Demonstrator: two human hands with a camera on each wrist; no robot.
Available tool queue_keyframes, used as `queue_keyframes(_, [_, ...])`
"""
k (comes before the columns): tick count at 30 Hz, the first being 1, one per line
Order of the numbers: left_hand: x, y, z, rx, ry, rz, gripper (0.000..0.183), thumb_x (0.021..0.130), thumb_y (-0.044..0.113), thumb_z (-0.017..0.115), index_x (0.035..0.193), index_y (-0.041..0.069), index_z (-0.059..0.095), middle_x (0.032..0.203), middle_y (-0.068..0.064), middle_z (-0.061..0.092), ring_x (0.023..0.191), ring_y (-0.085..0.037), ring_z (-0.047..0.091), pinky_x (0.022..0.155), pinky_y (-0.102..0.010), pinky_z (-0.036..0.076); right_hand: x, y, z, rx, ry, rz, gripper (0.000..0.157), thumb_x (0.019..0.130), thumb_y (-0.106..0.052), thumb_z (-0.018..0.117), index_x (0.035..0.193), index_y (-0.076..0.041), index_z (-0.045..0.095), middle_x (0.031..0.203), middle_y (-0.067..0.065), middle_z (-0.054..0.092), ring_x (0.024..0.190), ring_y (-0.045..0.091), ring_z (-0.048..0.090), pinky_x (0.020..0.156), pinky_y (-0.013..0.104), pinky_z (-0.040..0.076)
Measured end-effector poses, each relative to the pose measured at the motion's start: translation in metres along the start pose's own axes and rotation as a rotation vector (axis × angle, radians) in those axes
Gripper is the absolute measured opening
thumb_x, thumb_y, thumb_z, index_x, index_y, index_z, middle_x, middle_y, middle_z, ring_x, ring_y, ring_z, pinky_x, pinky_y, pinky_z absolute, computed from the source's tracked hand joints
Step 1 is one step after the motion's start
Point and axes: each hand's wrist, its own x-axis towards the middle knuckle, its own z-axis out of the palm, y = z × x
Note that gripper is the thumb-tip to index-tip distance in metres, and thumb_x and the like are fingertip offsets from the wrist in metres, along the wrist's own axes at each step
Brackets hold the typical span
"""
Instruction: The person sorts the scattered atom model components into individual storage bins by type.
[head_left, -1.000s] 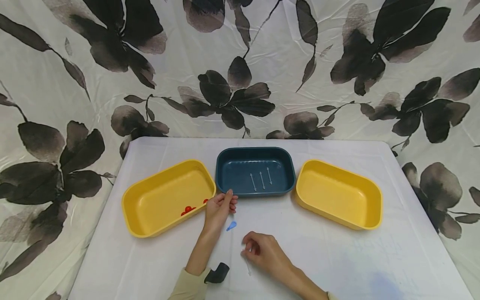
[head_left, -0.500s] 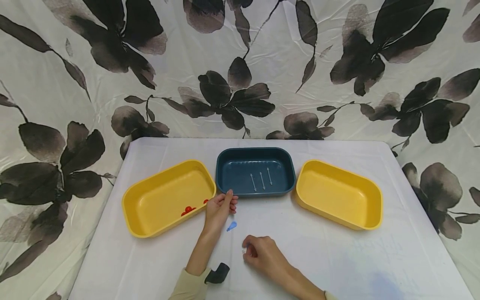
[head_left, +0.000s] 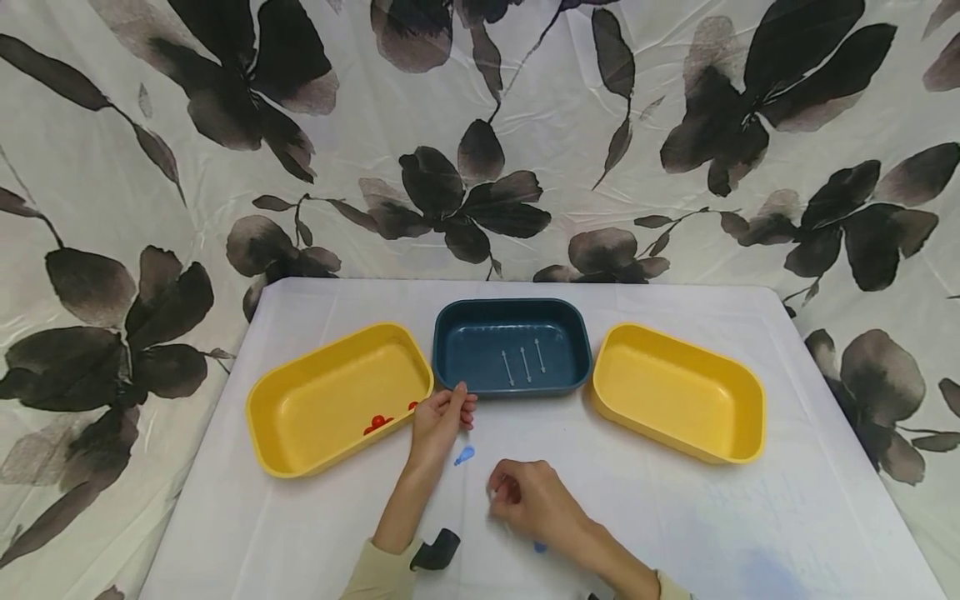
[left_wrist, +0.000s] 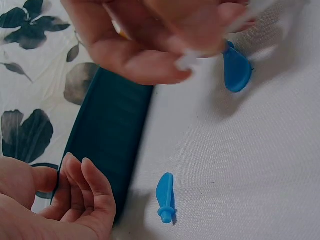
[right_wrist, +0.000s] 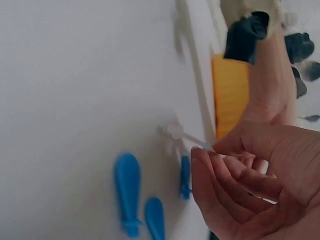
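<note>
My right hand (head_left: 536,500) is over the tabletop, pinching a thin white stick (right_wrist: 192,138) between thumb and fingers. The stick has a rounded end; in the left wrist view its pale tip (left_wrist: 187,61) shows at the fingertips. At the dark blue tray (head_left: 480,389), my left hand (head_left: 441,421) lies still, loosely bent fingers before the outer wall, thumb tip right at the rim. Blue paddle-shaped pieces with peg ends lie nearby: one blue piece (head_left: 464,455) between the hands, another blue piece (head_left: 540,547) partly hidden under my right wrist.
Three white sticks (head_left: 526,364) lie inside the dark blue tray. A left yellow tray (head_left: 330,392) holds several red round pieces (head_left: 378,422). To the right stands another yellow tray (head_left: 675,383). A black wristband (head_left: 437,550) is by my left sleeve; floral cloth hangs behind.
My right hand has shifted slightly and turned, so the stick that hung below it no longer shows in the head view. A blue piece now shows beneath that wrist. The left hand stays put.
</note>
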Motion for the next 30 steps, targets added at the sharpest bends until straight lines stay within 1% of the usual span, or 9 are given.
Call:
queue_keyframes(8, [0.001,-0.001,0.000,0.006,0.013,-0.007,0.032,0.106,0.019,0.060,0.100,-0.010,0.070,0.080,-0.010,0.068,0.063,-0.012,0.058,0.062,-0.018,0.056,0.011,0.003,-0.022,0.088,0.028,0.004,0.016,0.082,0.007,0.072,0.092,-0.005,0.070,0.077,-0.005,0.063,0.070,0.004,0.058,0.067,0.022,0.056])
queue_keyframes(13, [0.001,-0.001,0.001,0.027,0.015,-0.011,0.033,0.106,0.021,0.060,0.101,-0.010,0.071,0.081,-0.009,0.069,0.065,-0.013,0.058,0.063,-0.018,0.056,0.019,0.004,-0.035,0.172,0.051,0.026,0.014,0.086,0.005,0.073,0.098,-0.001,0.070,0.084,0.000,0.067,0.071,0.008,0.063,0.067,0.023,0.059])
queue_keyframes(19, [0.000,0.001,0.002,0.034,0.014,-0.001,0.033,0.106,0.020,0.060,0.101,-0.010,0.071,0.084,-0.015,0.070,0.064,-0.012,0.058,0.062,-0.018,0.056,0.027,0.002,-0.049,0.256,0.057,0.071,0.015,0.091,0.001,0.073,0.105,0.004,0.069,0.088,0.006,0.068,0.073,0.017,0.067,0.067,0.022,0.059])
queue_keyframes(23, [0.000,0.001,0.002,0.037,0.015,-0.010,0.033,0.106,0.021,0.060,0.101,-0.010,0.071,0.086,-0.017,0.070,0.064,-0.012,0.058,0.062,-0.018,0.056,0.034,0.002,-0.057,0.281,0.080,0.074,0.016,0.093,-0.001,0.072,0.107,0.005,0.068,0.090,0.008,0.069,0.075,0.023,0.069,0.068,0.022,0.059])
queue_keyframes(30, [-0.002,0.003,0.001,0.036,0.013,-0.023,0.033,0.106,0.022,0.059,0.103,-0.009,0.071,0.087,-0.017,0.070,0.066,-0.013,0.058,0.064,-0.018,0.056,0.048,0.006,-0.068,0.294,0.108,0.070,0.014,0.093,-0.001,0.072,0.106,0.003,0.069,0.089,0.010,0.071,0.074,0.022,0.071,0.071,0.027,0.061])
